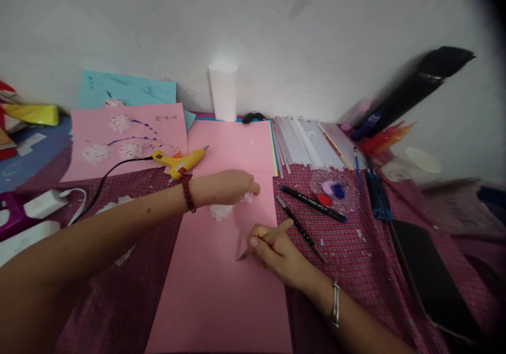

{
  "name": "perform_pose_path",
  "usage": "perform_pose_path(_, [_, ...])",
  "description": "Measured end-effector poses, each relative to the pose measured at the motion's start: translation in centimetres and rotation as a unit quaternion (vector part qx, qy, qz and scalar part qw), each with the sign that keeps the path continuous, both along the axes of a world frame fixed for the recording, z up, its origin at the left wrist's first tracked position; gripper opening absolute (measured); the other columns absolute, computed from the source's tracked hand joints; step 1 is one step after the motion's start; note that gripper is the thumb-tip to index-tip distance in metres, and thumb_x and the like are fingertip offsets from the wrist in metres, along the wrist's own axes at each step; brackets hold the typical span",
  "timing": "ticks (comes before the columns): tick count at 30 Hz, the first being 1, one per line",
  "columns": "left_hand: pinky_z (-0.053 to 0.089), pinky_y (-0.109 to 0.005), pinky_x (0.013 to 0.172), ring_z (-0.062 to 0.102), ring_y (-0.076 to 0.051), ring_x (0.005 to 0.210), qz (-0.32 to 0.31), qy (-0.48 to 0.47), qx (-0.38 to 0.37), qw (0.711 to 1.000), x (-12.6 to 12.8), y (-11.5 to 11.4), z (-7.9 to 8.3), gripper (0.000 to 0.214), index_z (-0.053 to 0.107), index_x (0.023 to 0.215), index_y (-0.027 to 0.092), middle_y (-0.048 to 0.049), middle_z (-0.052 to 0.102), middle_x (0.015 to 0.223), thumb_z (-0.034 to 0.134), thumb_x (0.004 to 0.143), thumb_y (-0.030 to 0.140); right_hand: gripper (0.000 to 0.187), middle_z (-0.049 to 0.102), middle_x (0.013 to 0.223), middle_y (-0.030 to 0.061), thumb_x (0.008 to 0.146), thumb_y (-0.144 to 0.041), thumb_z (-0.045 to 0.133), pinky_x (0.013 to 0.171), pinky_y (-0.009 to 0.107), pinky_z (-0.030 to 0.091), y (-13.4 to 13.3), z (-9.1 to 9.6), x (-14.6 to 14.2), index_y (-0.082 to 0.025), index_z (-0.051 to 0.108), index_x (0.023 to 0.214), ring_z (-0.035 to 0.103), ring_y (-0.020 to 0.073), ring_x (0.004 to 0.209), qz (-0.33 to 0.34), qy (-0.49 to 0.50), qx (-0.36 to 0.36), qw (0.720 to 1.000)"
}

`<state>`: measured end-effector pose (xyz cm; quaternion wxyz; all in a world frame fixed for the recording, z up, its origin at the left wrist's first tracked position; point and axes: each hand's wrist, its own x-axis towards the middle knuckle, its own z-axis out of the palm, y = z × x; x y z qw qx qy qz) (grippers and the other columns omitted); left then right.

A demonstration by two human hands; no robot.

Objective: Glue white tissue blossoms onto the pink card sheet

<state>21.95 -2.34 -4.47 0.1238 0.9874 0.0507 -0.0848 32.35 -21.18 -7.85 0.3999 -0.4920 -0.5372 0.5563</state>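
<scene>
**Holding a tan tool's tip on pink card, with a frilly white cutout under the other hand**

The right hand (pixel 276 251) is closed around a slim tan tool (pixel 265 241), the thumb on top. The tool's dark point touches the large pink sheet (pixel 221 296) just left of the knuckles. The sheet is smooth, matt and rectangular, and its near stretch below the hand is bare. A metal bangle (pixel 335 304) circles that wrist.

Just beyond, the left hand (pixel 229 185) lies knuckles up, its fingers bent down over a ragged white paper cutout (pixel 220 211) on the same sheet. Whether it pinches the cutout or only presses on it cannot be told. A dark red bead bracelet (pixel 188 193) sits at the wrist.

To the right of the right hand, two black pens (pixel 312 204) lie slantwise on a red checked cloth (pixel 356 259) littered with white scraps. A flat dark tablet (pixel 430 277) lies further right, near the table's edge.

Past the left hand, a yellow glue gun (pixel 182 161) rests with its nozzle on the pink paper and its black cord trailing left. Behind it lies a second pink sheet (pixel 158 133) bearing white frilly blooms and dark blue strokes. A clear palette (pixel 334 189) with pink, blue and red blobs and a fan of white strips (pixel 304 143) lie to the far right.

Farthest off, a white paper cup (pixel 223 90) stands against the plain pale wall (pixel 276 22).
</scene>
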Motion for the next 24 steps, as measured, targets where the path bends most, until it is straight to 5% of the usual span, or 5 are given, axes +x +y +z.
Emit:
perform_pose_path(4, [0.035, -0.028, 0.065, 0.049, -0.017, 0.079, -0.09, -0.058, 0.068, 0.992, 0.2, -0.4, 0.5, 0.017, 0.06, 0.077, 0.017, -0.0072, 0.057, 0.086, 0.049, 0.079, 0.004, 0.034, 0.042, 0.06, -0.0044, 0.095, -0.038, 0.04, 0.052, 0.022, 0.032, 0.0, 0.2, 0.0, -0.017, 0.056, 0.074, 0.038, 0.0081, 0.052, -0.001, -0.008, 0.006, 1.0])
perform_pose_path(8, [0.038, -0.03, 0.073, 0.048, -0.018, 0.082, -0.101, -0.064, 0.057, 0.991, 0.2, -0.2, 0.5, 0.014, 0.057, 0.068, 0.016, -0.0076, 0.056, 0.084, 0.051, 0.077, 0.007, 0.035, 0.042, 0.06, -0.0042, 0.095, -0.039, 0.04, 0.051, 0.022, 0.032, 0.0, 0.3, 0.0, -0.018, 0.054, 0.071, 0.038, 0.0083, 0.053, -0.002, -0.018, 0.005, 1.0])
perform_pose_path(13, [0.04, -0.026, 0.069, 0.05, -0.014, 0.075, 0.043, -0.077, -0.042, 0.995, -0.5, 0.7, -0.9, 0.01, 0.055, 0.064, 0.015, -0.0043, 0.055, 0.076, 0.05, 0.07, 0.009, 0.035, 0.042, 0.06, -0.0044, 0.095, -0.04, 0.039, 0.05, 0.022, 0.031, 0.0, 0.3, 0.1, -0.018, 0.055, 0.074, 0.037, 0.0079, 0.052, 0.005, -0.01, 0.0, 1.0])
perform_pose_path(18, [0.04, -0.025, 0.064, 0.051, -0.012, 0.069, 0.205, -0.115, -0.071, 0.969, -1.5, 1.0, -2.0, 0.013, 0.058, 0.076, 0.015, -0.0024, 0.058, 0.076, 0.049, 0.067, 0.011, 0.033, 0.041, 0.061, -0.0044, 0.095, -0.036, 0.04, 0.05, 0.022, 0.03, 0.0, 0.4, 0.1, -0.017, 0.056, 0.074, 0.036, 0.0077, 0.052, 0.007, -0.017, 0.003, 1.0])
perform_pose_path(24, [0.035, -0.025, 0.057, 0.048, -0.012, 0.061, 0.246, -0.105, -0.019, 0.963, -2.0, 0.2, -1.8, 0.007, 0.056, 0.072, 0.015, -0.0023, 0.058, 0.07, 0.05, 0.074, 0.016, 0.031, 0.04, 0.06, -0.0049, 0.095, -0.036, 0.039, 0.05, 0.021, 0.03, 0.0, 0.3, 0.1, -0.017, 0.054, 0.075, 0.036, 0.0076, 0.052, 0.006, -0.003, -0.002, 1.0])
